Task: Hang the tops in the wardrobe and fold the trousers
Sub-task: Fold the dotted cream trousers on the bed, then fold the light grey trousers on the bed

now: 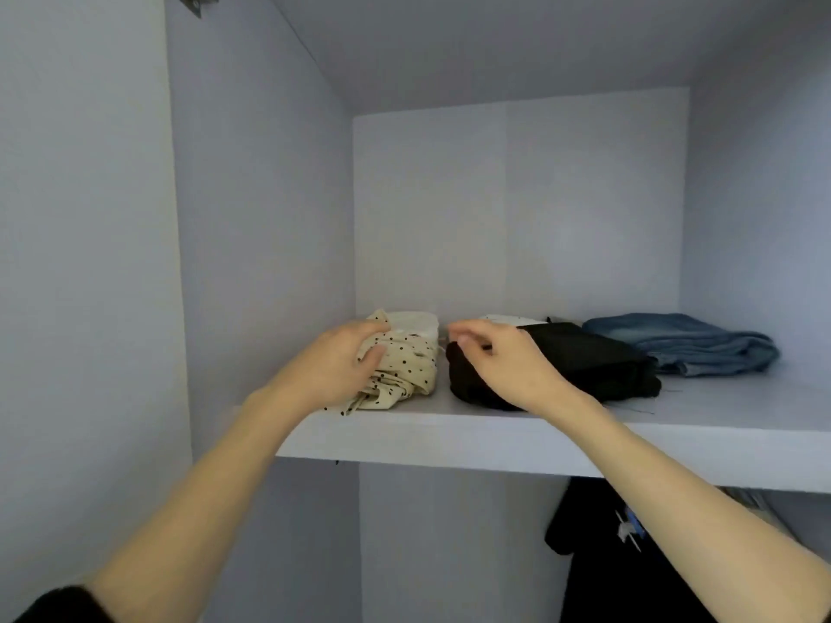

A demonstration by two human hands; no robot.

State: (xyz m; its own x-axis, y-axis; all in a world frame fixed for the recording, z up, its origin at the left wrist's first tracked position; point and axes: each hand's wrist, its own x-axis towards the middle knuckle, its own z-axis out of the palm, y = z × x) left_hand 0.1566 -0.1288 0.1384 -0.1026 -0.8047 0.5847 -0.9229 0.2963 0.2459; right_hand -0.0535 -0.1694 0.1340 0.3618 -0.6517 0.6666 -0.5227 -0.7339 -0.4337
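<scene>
Fingers of the left hand (332, 366) lie curled over the near end of the cream polka-dot trousers (404, 361), thumb laid on top, so the hand holds the folded bundle from its left side. Fingers of the right hand (499, 357) are bent, with fingertip and thumb close together just above the near left corner of the folded black trousers (584, 361); whether they pinch cloth or hold nothing I cannot tell.

Both bundles sit on the wardrobe shelf (449, 438), just beside each other, with a narrow gap between the two hands. Beyond the right hand's knuckles, further right, lie folded blue jeans (683, 344), touching or nearly touching the black pair.

The dotted fabric looks thin, light and limp, with loose ends spilling from under the left palm; it will likely slump if lifted by one edge, so a flat hold over and under the whole fold seems best. The black pair looks thicker and should keep its shape better.

Below the shelf, under the right forearm, a black top (593, 555) hangs in the lower compartment.
</scene>
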